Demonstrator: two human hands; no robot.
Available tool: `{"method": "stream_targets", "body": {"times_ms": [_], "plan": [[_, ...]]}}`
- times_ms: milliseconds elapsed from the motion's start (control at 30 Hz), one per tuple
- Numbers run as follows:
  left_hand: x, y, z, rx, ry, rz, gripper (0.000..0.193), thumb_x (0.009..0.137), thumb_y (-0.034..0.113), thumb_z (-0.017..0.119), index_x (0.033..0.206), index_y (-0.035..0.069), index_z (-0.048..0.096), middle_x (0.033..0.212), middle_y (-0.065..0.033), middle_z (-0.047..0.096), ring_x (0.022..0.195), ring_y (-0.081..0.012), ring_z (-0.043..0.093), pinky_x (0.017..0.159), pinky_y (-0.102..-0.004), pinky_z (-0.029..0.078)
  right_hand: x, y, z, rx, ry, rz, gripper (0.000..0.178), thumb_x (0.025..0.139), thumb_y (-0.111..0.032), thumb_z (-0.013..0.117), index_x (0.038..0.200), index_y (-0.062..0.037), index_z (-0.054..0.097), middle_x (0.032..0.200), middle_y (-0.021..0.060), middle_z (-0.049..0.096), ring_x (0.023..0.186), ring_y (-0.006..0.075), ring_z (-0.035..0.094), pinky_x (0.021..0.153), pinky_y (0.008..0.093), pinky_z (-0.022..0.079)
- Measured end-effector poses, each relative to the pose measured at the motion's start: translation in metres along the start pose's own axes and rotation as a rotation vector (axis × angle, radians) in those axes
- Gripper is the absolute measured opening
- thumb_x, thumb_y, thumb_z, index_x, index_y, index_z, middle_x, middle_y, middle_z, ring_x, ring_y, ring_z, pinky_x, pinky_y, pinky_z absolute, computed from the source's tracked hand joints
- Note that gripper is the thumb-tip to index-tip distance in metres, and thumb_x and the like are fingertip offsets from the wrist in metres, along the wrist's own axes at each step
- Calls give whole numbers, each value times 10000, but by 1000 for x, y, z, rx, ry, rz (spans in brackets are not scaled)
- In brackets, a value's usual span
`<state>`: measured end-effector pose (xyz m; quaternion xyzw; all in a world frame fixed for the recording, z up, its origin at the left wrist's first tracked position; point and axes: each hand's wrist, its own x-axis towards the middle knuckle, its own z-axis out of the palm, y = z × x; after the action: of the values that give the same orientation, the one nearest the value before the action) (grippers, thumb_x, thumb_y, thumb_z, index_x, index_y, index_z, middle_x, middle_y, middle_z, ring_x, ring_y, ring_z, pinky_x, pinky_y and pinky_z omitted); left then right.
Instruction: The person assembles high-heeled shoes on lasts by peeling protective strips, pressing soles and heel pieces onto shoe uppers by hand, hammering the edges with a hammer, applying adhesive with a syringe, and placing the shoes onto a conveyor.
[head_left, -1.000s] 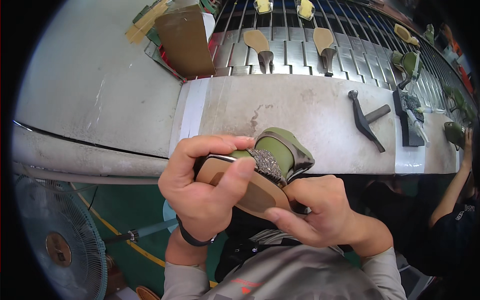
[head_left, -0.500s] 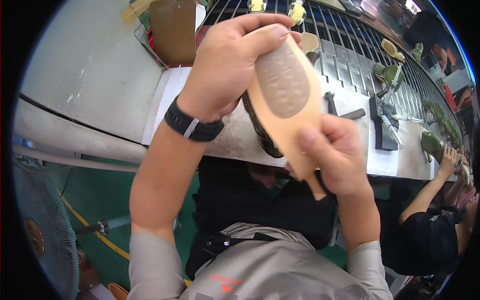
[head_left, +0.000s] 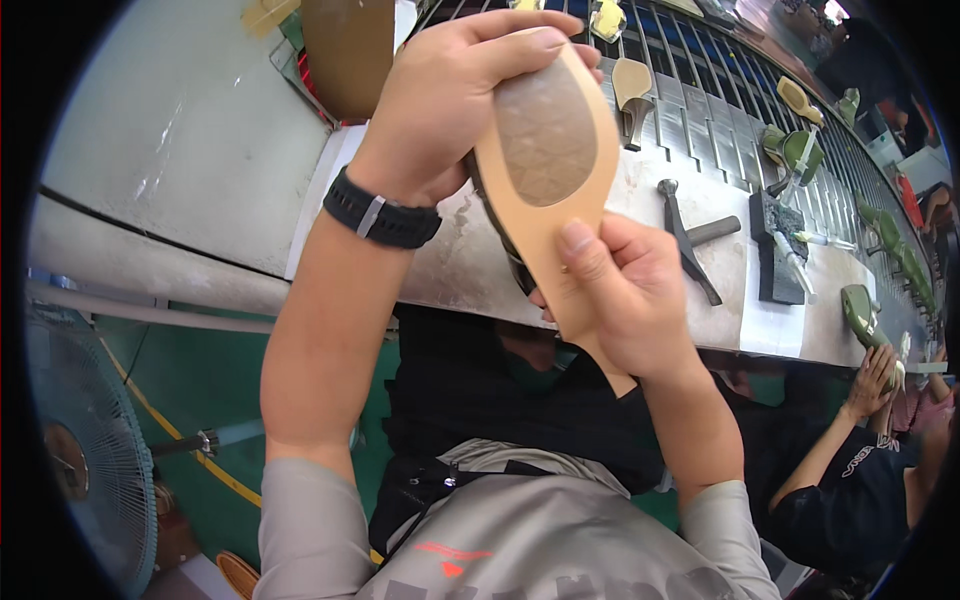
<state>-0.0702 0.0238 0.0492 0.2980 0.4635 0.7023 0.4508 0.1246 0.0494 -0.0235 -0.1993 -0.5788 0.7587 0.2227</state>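
Note:
Upright in front of me is a tan shoe sole point(head_left: 545, 230) with a greyish translucent patch over its forefoot and a narrow tail at its lower end. A dark edge behind it, partly hidden, looks like a shoe upper. My left hand point(head_left: 465, 95) is closed round the toe end, thumb lying over the tip. My right hand point(head_left: 630, 290) grips the lower, narrower part, its thumb pressed flat on the tan face. The fingers behind are mostly hidden.
On the bench to the right lie a hammer point(head_left: 690, 240) and a black block point(head_left: 775, 250) with syringe-like tubes. Another tan sole point(head_left: 632, 85) rests by the metal rollers point(head_left: 690, 60). Green shoes point(head_left: 795, 150) stand farther right, near a co-worker's hand point(head_left: 873, 375). A fan point(head_left: 95, 470) stands lower left.
The sole and both hands have shifted slightly left in view. My right thumb has slid toward the middle of the sole's width. The co-worker's hands have moved left.

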Motion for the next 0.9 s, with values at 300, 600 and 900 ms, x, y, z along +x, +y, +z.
{"method": "stream_targets", "body": {"times_ms": [300,600,900], "plan": [[-2,-12,-73,-145,-392,209,412,1099,148,485,1462,-45,519,1409,-277,627,1290,-375,651,1135,-574,513,6,-6,23,-429,-36,-169,349,1051,-203,668,779,14,639,568,156,598,492,277,614,508,396,482],[-11,-9,-33,127,-367,356,418,1095,205,555,1389,-84,627,1492,-297,580,1388,-335,592,1132,-435,522,21,-42,-2,-714,250,-633,418,811,-264,908,1054,-13,678,920,68,700,789,162,665,704,300,540],[-6,-86,-69,-136,-141,-163,743,1149,591,260,1444,-6,591,1510,-204,598,1365,-283,585,1179,-458,432,-3,-62,-105,-177,204,-206,478,960,-229,760,1300,79,626,1099,196,750,958,188,762,783,285,615]]}}
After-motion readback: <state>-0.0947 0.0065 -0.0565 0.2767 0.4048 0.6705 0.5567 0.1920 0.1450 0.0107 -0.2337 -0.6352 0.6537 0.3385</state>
